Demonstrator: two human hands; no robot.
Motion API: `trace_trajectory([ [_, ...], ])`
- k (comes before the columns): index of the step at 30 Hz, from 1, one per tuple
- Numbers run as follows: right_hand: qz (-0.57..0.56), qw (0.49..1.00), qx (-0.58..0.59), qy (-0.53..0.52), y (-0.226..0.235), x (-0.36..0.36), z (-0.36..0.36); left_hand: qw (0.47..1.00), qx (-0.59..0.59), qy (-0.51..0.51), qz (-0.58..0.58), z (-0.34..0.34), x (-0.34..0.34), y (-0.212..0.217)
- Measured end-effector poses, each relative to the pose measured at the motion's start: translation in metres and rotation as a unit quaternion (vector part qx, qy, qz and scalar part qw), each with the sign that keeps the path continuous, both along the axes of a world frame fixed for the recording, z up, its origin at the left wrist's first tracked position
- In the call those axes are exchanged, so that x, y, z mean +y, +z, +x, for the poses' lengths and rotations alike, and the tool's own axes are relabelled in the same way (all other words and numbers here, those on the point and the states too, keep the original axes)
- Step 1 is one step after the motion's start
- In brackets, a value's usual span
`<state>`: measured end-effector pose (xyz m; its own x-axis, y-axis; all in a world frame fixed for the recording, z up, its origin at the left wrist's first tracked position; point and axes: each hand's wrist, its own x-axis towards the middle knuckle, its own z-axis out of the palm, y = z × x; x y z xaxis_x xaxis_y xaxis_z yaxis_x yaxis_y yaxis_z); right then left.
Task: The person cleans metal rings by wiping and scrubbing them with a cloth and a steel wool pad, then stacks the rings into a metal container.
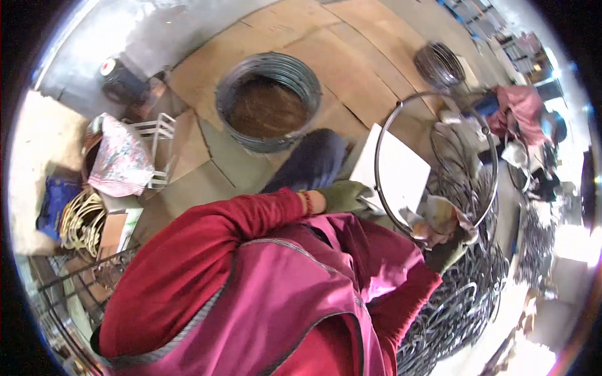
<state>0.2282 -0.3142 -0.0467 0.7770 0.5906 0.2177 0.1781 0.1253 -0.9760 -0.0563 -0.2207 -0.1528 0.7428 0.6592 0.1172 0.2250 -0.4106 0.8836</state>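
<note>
Currently we hold a large wire ring [382, 131] upright in front of us: our right hand [442, 229], gloved and wrapped in a cloth [439, 216], is clenched on the ring's lower rim, while our left hand [342, 195] (olive glove, red sleeve) lies near the ring's lower left edge; whether it grips, we cannot tell. Beneath the ring lies a heap of dark rings [467, 294]. A white board [389, 166] sits behind it. Ahead, a wire coil [269, 103] stands on cardboard flooring [351, 56], with open room around it.
</note>
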Motion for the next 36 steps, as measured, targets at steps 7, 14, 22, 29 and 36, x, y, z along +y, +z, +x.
trace_trajectory([
  [7, 0.024, 0.995, 0.087, 0.035, 0.008, -0.044, -0.004, 0.993, 0.007, -0.023, 0.116, 0.006, -0.028, 0.015],
  [14, 0.201, 0.938, 0.252, 0.125, 0.015, -0.054, 0.018, 0.888, -0.016, 0.067, 0.455, 0.01, 0.012, 0.068],
  [22, 0.467, 0.719, -0.477, -0.193, 0.1, 0.027, -0.03, 0.781, -0.101, 0.072, 0.612, -0.015, 0.09, 0.18],
  [29, 0.228, 0.92, -0.309, -0.074, 0.088, 0.013, -0.022, 0.824, -0.17, 0.169, 0.514, -0.039, 0.098, 0.219],
  [36, 0.125, 0.968, -0.207, -0.063, 0.054, 0.001, -0.013, 0.868, -0.229, 0.348, 0.269, -0.122, 0.136, 0.215],
])
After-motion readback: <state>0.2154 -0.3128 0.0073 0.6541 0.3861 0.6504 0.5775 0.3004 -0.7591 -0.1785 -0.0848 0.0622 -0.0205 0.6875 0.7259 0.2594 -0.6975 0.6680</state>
